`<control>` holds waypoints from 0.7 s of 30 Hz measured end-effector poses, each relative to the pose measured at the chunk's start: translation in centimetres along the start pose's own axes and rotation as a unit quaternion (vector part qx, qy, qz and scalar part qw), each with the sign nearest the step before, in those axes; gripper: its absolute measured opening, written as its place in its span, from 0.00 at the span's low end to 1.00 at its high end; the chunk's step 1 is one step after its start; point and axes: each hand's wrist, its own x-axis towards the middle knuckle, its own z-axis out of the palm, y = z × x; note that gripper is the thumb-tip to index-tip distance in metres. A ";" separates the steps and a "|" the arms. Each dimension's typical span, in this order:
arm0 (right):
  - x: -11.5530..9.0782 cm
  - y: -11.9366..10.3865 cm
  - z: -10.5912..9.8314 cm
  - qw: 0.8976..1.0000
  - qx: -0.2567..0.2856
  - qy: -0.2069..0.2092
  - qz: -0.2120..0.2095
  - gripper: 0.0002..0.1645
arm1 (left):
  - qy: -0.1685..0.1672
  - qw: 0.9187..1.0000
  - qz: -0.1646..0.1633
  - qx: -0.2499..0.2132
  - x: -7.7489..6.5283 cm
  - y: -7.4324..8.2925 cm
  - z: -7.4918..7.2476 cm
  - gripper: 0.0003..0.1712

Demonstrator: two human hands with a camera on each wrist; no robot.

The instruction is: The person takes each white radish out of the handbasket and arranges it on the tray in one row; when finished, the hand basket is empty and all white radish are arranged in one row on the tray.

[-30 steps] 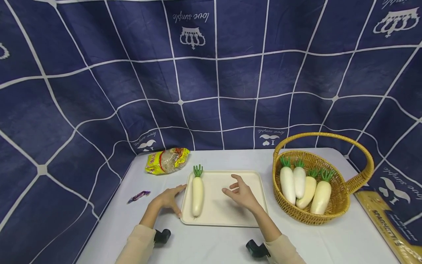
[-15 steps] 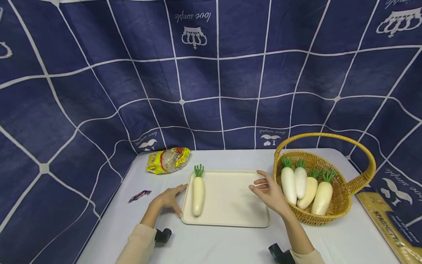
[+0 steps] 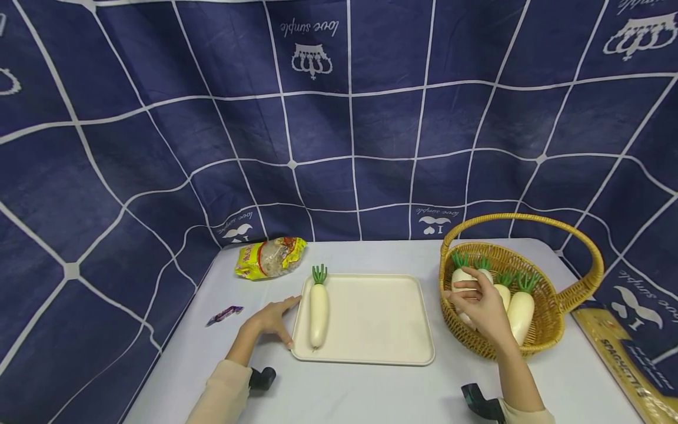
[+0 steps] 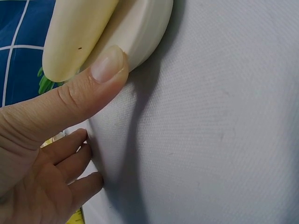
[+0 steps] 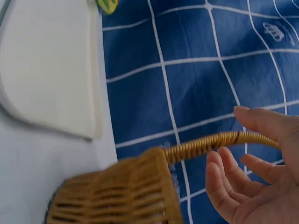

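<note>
At the left side of a cream tray (image 3: 376, 318) is my left hand (image 3: 269, 321), fingers spread. In the left wrist view its thumb (image 4: 100, 70) lies at the tray's rim (image 4: 145, 39), next to a white radish (image 4: 77, 37). That radish (image 3: 318, 315), green-topped, lies lengthwise along the tray's left part. My right hand (image 3: 486, 303) is over the left part of a wicker basket (image 3: 548, 315), fingers loosely bent and nothing between them. Several white radishes (image 3: 521, 315) with green tops lie in the basket, partly hidden by that hand.
The basket's tall arched handle (image 3: 521, 218) rises over it. A yellow bag (image 3: 271, 258) stands behind the tray's left corner, and a small purple wrapper (image 3: 225, 315) lies further left. A spaghetti packet (image 3: 620, 353) lies at the right edge. Dark blue checked cloth (image 3: 381, 123) hangs behind.
My right hand has moved right, from above the tray to over the basket of radishes. The left hand and the radish on the tray have stayed in place.
</note>
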 end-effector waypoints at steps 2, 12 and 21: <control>0.1 0.3 -0.5 1.000 -0.012 0.008 0.002 0.40 | 0.000 1.000 0.002 0.000 0.0 0.0 0.0 0.65; 0.6 1.8 -1.7 0.993 -0.093 0.012 0.065 0.43 | 0.001 1.000 0.000 0.000 -0.2 0.2 -0.1 0.65; 1.1 2.7 -1.9 0.988 -0.115 -0.017 0.100 0.46 | 0.004 1.000 0.000 0.000 -0.2 0.2 -0.1 0.65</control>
